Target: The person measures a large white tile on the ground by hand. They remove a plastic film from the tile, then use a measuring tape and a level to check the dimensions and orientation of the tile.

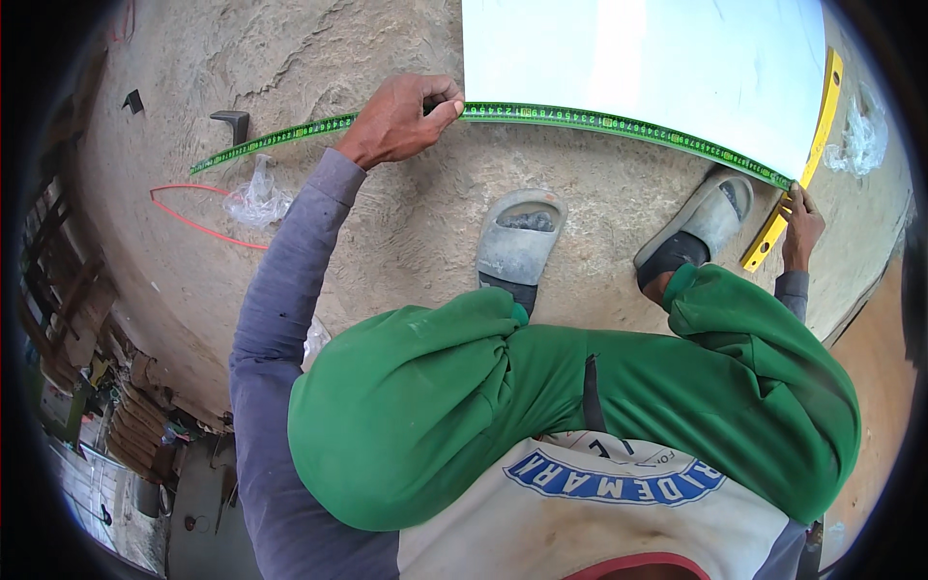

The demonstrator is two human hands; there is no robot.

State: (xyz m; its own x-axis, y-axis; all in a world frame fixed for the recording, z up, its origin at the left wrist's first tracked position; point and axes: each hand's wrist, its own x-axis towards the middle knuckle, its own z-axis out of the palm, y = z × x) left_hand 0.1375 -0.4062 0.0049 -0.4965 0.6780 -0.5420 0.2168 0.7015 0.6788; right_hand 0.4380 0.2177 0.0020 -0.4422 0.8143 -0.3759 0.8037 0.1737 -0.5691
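A long green tape measure (619, 126) lies in a curve along the near edge of a white sheet (638, 53) and runs on left across the concrete floor. My left hand (396, 121) pinches the tape just beside the sheet's left corner. Far to the right, my right hand (802, 222) grips the tape at the sheet's right corner, fingertips partly hidden. A yellow straightedge with holes (826, 106) lies along the sheet's right side, continuing beside that hand.
My sandalled feet (507, 261) (710, 208) rest below the tape. A black bracket (232, 124), crumpled plastic (256, 198) and red strip (193, 217) lie left; more plastic (855, 140) lies right. Clutter (135, 425) fills the lower left, a wooden board (865, 358) the right.
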